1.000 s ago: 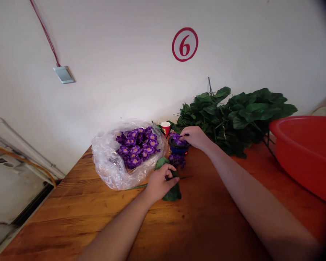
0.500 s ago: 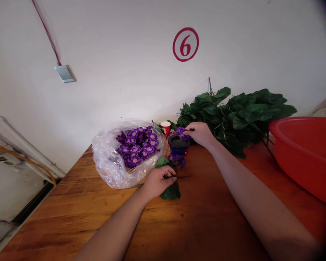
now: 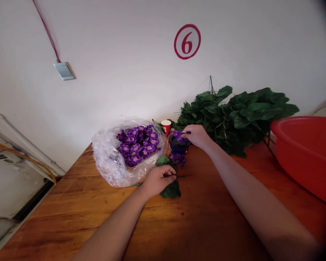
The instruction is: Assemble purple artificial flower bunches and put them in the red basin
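Observation:
My left hand is closed around the stem of an artificial leaf sprig, low over the wooden table. Green leaves show on both sides of the fingers, and a thin stem end sticks out to the right. My right hand pinches a purple artificial flower over the black top of a small dark blue pot with a red light. Whether the flower touches the pot I cannot tell. More purple flowers lie just in front of the pot, beyond the left hand.
A clear plastic bag full of purple flowers lies on the table at left. Behind the pot stands a red paper cup. Green leaf bunches lean by the wall, with a large red basin at right.
My right hand has shifted slightly left and down, bringing the purple flower from beside the pot's rim to over its black top. My left hand stays nearly still with the leaf sprig.

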The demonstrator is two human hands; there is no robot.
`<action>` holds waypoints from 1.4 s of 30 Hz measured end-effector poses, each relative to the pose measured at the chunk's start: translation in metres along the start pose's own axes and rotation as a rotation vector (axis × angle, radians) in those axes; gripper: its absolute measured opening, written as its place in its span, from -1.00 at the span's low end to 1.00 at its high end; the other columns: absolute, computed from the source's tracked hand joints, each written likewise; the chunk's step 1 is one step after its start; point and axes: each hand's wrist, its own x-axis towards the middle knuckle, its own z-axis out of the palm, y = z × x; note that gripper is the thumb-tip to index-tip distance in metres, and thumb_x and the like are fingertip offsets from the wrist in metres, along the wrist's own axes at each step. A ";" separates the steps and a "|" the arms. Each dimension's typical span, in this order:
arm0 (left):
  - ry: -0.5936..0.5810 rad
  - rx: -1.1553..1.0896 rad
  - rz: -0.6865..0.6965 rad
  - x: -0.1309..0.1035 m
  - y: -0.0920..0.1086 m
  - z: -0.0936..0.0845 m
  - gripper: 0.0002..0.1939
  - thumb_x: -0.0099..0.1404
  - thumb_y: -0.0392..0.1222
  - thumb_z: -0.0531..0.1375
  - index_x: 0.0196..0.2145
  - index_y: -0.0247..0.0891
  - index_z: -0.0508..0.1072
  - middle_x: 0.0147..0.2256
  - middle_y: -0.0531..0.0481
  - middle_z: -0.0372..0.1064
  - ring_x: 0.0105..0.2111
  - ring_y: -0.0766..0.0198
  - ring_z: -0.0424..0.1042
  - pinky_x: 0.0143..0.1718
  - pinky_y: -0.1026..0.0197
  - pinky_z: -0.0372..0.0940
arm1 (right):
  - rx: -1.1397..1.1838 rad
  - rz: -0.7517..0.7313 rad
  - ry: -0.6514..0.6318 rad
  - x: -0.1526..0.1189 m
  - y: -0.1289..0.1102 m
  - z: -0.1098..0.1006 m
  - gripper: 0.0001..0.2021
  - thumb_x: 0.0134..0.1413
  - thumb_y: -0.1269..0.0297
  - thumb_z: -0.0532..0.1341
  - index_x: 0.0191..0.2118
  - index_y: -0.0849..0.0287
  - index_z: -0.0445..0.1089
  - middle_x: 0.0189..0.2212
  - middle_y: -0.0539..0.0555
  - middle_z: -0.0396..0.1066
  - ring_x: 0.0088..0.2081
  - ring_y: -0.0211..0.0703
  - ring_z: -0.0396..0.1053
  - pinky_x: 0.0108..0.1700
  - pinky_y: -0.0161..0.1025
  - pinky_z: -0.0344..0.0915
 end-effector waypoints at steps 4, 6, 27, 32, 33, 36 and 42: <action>-0.002 -0.007 0.001 0.000 -0.001 0.000 -0.83 0.23 -0.12 0.20 -0.31 -0.28 0.48 -0.44 0.06 0.39 -0.45 0.35 0.31 -0.43 0.32 0.12 | 0.001 0.019 0.009 0.000 0.000 -0.002 -0.97 -0.09 0.33 0.35 -0.47 0.15 0.54 -0.44 0.01 0.52 -0.36 -0.16 0.43 -0.31 -0.28 0.23; -0.001 0.002 0.005 0.000 0.000 0.000 -0.84 0.23 -0.13 0.20 -0.31 -0.28 0.48 -0.44 0.07 0.39 -0.46 0.36 0.29 -0.44 0.33 0.11 | 0.000 0.038 0.010 0.000 -0.001 -0.002 -0.97 -0.10 0.34 0.35 -0.47 0.15 0.55 -0.44 0.01 0.52 -0.35 -0.16 0.43 -0.31 -0.27 0.23; 0.072 -0.015 0.022 0.002 -0.009 0.000 -0.91 0.16 -0.25 0.20 -0.35 -0.28 0.48 -0.47 0.10 0.35 -0.46 0.38 0.29 -0.42 0.33 0.15 | 0.185 0.194 0.022 -0.005 -0.024 -0.022 -0.90 -0.14 0.26 0.35 -0.46 0.17 0.57 -0.52 0.01 0.51 -0.45 -0.17 0.38 -0.39 -0.27 0.18; 0.136 0.027 0.015 0.003 -0.011 0.003 -0.90 0.16 -0.21 0.21 -0.40 -0.28 0.49 -0.48 0.07 0.40 -0.47 0.37 0.32 -0.42 0.33 0.17 | 0.463 0.277 0.043 -0.042 -0.038 -0.022 -0.86 -0.16 0.22 0.35 -0.44 0.17 0.56 -0.54 -0.02 0.48 -0.48 -0.21 0.32 -0.39 -0.27 0.18; 0.141 0.027 0.015 0.003 -0.012 0.003 -0.89 0.16 -0.20 0.21 -0.41 -0.29 0.49 -0.47 0.07 0.41 -0.46 0.36 0.33 -0.42 0.33 0.18 | 0.520 0.293 0.062 -0.056 -0.040 -0.018 -0.86 -0.16 0.22 0.36 -0.43 0.17 0.56 -0.53 -0.02 0.48 -0.47 -0.21 0.32 -0.38 -0.27 0.18; 0.144 0.033 0.020 0.004 -0.012 0.003 -0.91 0.15 -0.21 0.22 -0.44 -0.29 0.48 -0.48 0.07 0.41 -0.47 0.36 0.33 -0.42 0.33 0.18 | 0.687 0.381 0.120 -0.102 -0.043 -0.003 -0.87 -0.16 0.24 0.36 -0.41 0.15 0.55 -0.49 -0.03 0.49 -0.44 -0.23 0.32 -0.34 -0.27 0.20; 0.138 0.051 0.042 0.003 -0.008 0.004 -0.95 0.12 -0.30 0.20 -0.49 -0.28 0.42 -0.51 0.12 0.35 -0.48 0.40 0.30 -0.42 0.36 0.16 | 0.971 0.605 0.236 -0.146 -0.037 0.020 -0.84 -0.22 0.22 0.41 -0.49 0.18 0.52 -0.54 -0.02 0.44 -0.48 -0.28 0.27 -0.35 -0.28 0.19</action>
